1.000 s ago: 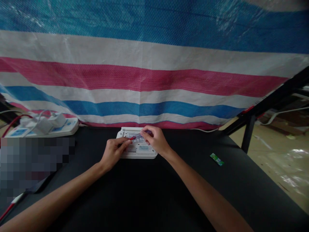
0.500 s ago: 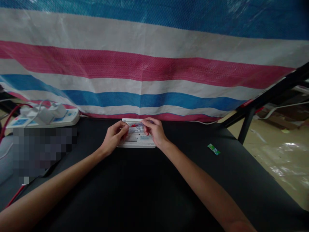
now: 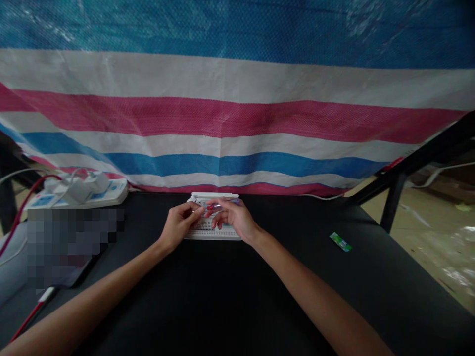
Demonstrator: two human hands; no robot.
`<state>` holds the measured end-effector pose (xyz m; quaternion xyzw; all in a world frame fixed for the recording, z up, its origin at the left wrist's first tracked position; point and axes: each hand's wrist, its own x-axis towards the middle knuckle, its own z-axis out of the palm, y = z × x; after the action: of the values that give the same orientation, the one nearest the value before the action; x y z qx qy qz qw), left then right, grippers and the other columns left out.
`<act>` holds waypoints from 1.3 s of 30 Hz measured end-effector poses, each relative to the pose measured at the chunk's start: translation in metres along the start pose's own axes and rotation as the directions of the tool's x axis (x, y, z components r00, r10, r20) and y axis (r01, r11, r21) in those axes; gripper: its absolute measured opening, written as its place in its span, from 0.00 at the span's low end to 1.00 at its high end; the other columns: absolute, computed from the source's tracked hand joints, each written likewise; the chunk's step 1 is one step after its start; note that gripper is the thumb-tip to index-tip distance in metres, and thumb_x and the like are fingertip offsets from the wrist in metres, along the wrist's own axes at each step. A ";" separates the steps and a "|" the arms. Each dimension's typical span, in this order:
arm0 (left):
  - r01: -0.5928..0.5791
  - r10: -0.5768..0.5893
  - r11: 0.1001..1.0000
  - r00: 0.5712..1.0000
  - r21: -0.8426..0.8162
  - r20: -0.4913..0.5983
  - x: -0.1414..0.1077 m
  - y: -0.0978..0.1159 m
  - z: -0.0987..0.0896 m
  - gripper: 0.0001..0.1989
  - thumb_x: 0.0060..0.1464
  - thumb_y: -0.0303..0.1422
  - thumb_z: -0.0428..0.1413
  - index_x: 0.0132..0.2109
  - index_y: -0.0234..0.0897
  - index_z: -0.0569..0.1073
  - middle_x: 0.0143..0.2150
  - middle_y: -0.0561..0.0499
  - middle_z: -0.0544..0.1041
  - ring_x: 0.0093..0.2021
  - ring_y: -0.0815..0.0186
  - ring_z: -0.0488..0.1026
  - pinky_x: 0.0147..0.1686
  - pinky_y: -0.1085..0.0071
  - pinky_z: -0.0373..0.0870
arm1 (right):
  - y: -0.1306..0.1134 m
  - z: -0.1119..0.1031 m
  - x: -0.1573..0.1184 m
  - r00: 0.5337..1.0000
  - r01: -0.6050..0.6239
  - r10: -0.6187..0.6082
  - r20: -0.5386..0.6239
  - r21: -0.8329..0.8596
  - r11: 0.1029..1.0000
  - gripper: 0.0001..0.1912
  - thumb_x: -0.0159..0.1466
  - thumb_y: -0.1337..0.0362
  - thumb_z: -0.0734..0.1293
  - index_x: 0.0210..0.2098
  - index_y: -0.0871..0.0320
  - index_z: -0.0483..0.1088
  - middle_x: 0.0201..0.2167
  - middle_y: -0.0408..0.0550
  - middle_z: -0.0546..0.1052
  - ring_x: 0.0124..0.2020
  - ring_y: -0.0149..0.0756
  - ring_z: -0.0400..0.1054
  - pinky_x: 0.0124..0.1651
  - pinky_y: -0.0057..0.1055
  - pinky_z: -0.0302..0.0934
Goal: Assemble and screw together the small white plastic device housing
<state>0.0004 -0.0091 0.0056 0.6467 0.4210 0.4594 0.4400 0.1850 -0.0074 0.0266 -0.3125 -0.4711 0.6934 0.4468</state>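
A white perforated board (image 3: 213, 233), much like a breadboard, lies flat near the back edge of the black table, partly covered by both hands. My left hand (image 3: 180, 223) is over its left side, thumb and index finger pinched together; what they grip is too small to make out. Over the right side, my right hand (image 3: 235, 217) holds a thin pen-like tool (image 3: 233, 201) with a purplish handle and a red part, pointing left toward my left fingertips. The fingertips of both hands are close together, and whether they touch is unclear.
On the left stands a white power strip (image 3: 118, 193) with plugs and cables. In front of it is a dark, blurred-out device (image 3: 74, 252) with a red cable (image 3: 27, 320). A small green packet (image 3: 340, 242) lies on the right. Striped sheeting (image 3: 222, 116) hangs behind the table (image 3: 208, 306).
The view has tilted up slightly, so everything sits lower. My right hand has shifted left relative to the board, its fingers nearer my left fingertips.
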 end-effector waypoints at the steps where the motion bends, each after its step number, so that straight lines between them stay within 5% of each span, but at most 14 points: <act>1: 0.001 -0.001 1.000 1.000 -0.005 0.004 0.000 0.000 0.000 0.17 0.56 0.44 0.59 0.29 0.33 0.73 0.18 0.56 0.64 0.19 0.74 0.58 0.19 0.77 0.52 | -0.001 0.001 0.000 1.000 0.007 -0.007 0.009 -0.004 1.000 0.18 0.58 0.52 0.66 0.38 0.61 0.77 0.26 0.50 0.79 0.20 0.33 0.72 0.22 0.26 0.58; 7: -0.043 0.025 0.993 0.986 -0.108 -0.163 -0.002 -0.003 0.004 0.14 0.61 0.43 0.53 0.38 0.36 0.71 0.26 0.55 0.70 0.22 0.71 0.64 0.21 0.76 0.60 | -0.003 0.000 0.000 0.993 0.100 -0.103 -0.051 -0.043 0.994 0.11 0.57 0.58 0.67 0.33 0.60 0.75 0.24 0.45 0.77 0.20 0.29 0.70 0.22 0.25 0.58; 11: -0.131 0.143 0.989 0.971 0.074 -0.191 -0.004 -0.010 0.004 0.10 0.61 0.39 0.54 0.42 0.36 0.70 0.36 0.50 0.74 0.33 0.66 0.72 0.33 0.72 0.69 | -0.008 -0.008 0.002 0.964 0.166 -0.184 -0.191 -0.108 0.980 0.10 0.57 0.58 0.68 0.30 0.59 0.73 0.21 0.42 0.74 0.17 0.27 0.66 0.21 0.25 0.58; 14: -0.232 0.266 0.874 0.964 0.427 -0.021 -0.006 -0.013 0.005 0.12 0.62 0.36 0.51 0.49 0.37 0.71 0.50 0.44 0.74 0.50 0.58 0.71 0.50 0.61 0.68 | -0.017 -0.014 0.003 0.936 0.192 -0.235 -0.261 -0.181 0.965 0.11 0.56 0.57 0.67 0.28 0.59 0.72 0.19 0.40 0.71 0.17 0.26 0.65 0.20 0.25 0.57; 17: -0.357 0.272 0.618 0.933 0.701 0.235 -0.007 -0.012 0.006 0.18 0.65 0.35 0.47 0.59 0.39 0.68 0.63 0.41 0.66 0.64 0.51 0.60 0.59 0.52 0.60 | -0.033 -0.018 0.007 0.935 0.175 -0.253 -0.247 -0.301 0.938 0.11 0.57 0.56 0.66 0.28 0.59 0.71 0.18 0.40 0.70 0.15 0.26 0.63 0.19 0.26 0.55; 20: -0.424 0.227 0.440 0.905 0.792 0.359 -0.007 -0.012 0.007 0.21 0.66 0.33 0.43 0.64 0.39 0.64 0.67 0.40 0.62 0.66 0.50 0.57 0.58 0.51 0.61 | -0.056 -0.016 0.012 0.943 0.124 -0.264 -0.205 -0.518 0.846 0.11 0.58 0.60 0.65 0.24 0.59 0.70 0.16 0.41 0.70 0.14 0.26 0.60 0.18 0.27 0.53; 24: -0.459 0.218 0.329 0.887 0.826 0.406 -0.007 -0.010 0.005 0.24 0.64 0.30 0.45 0.65 0.37 0.62 0.67 0.38 0.61 0.66 0.49 0.58 0.58 0.51 0.61 | -0.079 -0.010 0.013 0.938 0.102 -0.321 -0.133 -0.777 0.622 0.12 0.58 0.67 0.65 0.18 0.59 0.68 0.14 0.43 0.69 0.17 0.27 0.59 0.22 0.27 0.52; 32: -0.452 0.212 0.260 0.889 0.853 0.406 -0.011 -0.005 0.005 0.23 0.62 0.30 0.48 0.64 0.37 0.64 0.64 0.38 0.65 0.63 0.47 0.61 0.57 0.50 0.63 | -0.073 -0.019 0.005 0.926 -0.058 -0.299 -0.232 -0.867 0.494 0.12 0.56 0.69 0.65 0.17 0.58 0.68 0.14 0.44 0.67 0.17 0.29 0.57 0.24 0.31 0.47; 39: -0.441 0.255 0.358 0.894 0.823 0.368 -0.012 -0.012 0.007 0.23 0.61 0.29 0.47 0.63 0.36 0.65 0.65 0.39 0.64 0.66 0.49 0.58 0.60 0.49 0.61 | -0.071 -0.028 0.006 0.913 -0.071 -0.315 -0.260 -0.861 0.504 0.10 0.55 0.69 0.66 0.17 0.57 0.69 0.12 0.43 0.66 0.16 0.28 0.55 0.23 0.31 0.44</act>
<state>0.0024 -0.0184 -0.0095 0.8911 0.4097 0.1913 -0.0392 0.2295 0.0201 0.0827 -0.5861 -0.6745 0.2602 0.3658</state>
